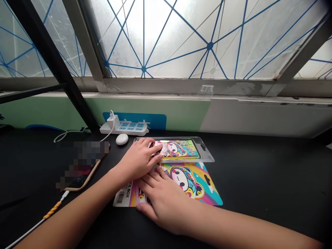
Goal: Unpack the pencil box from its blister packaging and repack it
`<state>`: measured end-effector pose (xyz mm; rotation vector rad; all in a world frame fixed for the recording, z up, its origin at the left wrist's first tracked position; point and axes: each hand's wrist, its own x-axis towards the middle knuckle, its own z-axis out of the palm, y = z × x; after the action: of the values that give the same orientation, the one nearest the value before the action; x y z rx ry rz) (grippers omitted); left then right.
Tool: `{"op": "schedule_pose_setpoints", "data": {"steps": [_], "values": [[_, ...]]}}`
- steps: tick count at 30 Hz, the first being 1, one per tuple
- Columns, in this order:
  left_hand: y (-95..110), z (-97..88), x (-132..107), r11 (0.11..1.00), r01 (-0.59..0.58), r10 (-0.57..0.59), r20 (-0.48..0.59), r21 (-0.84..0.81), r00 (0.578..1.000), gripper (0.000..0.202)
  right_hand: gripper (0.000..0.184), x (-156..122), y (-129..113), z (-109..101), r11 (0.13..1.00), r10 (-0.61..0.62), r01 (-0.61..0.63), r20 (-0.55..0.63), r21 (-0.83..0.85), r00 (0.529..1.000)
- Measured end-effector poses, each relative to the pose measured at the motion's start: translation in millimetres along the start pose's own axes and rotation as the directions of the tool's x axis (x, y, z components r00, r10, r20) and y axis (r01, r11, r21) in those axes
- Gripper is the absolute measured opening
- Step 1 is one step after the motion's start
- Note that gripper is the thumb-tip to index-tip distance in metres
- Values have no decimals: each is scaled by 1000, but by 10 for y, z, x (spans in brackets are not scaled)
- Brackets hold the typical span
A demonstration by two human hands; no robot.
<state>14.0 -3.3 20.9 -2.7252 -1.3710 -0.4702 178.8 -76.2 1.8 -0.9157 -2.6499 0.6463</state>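
Note:
My left hand [138,158] rests with fingers curled on the left end of a colourful pencil box [178,148] that lies in a clear plastic blister tray [206,155] on the black desk. My right hand [163,197] lies flat, fingers stretched out, on a bright printed cardboard insert [199,183] with a cartoon panda and a barcode, just in front of the tray. The two hands touch near the tray's left front corner.
A white power strip [129,128] with a plugged charger sits at the back by the wall, a small white oval case [121,139] next to it. A phone [80,178] on a cable lies at the left. A black frame leg [75,93] slants down at left.

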Motion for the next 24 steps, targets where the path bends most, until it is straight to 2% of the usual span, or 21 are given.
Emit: {"op": "schedule_pose_setpoints", "data": {"steps": [6, 12, 24], "values": [[-80, 42, -36, 1000, 11, -10, 27, -28, 1000, 43, 66, -16, 84, -24, 999, -3, 3, 10, -51, 1000], [-115, 44, -39, 999, 16, -14, 60, -38, 998, 45, 64, -24, 72, -43, 999, 7, -6, 15, -46, 1000], [-159, -11, -63, 998, 38, -36, 45, -53, 998, 42, 64, -20, 79, 1, 997, 33, -31, 18, -72, 999]]}}
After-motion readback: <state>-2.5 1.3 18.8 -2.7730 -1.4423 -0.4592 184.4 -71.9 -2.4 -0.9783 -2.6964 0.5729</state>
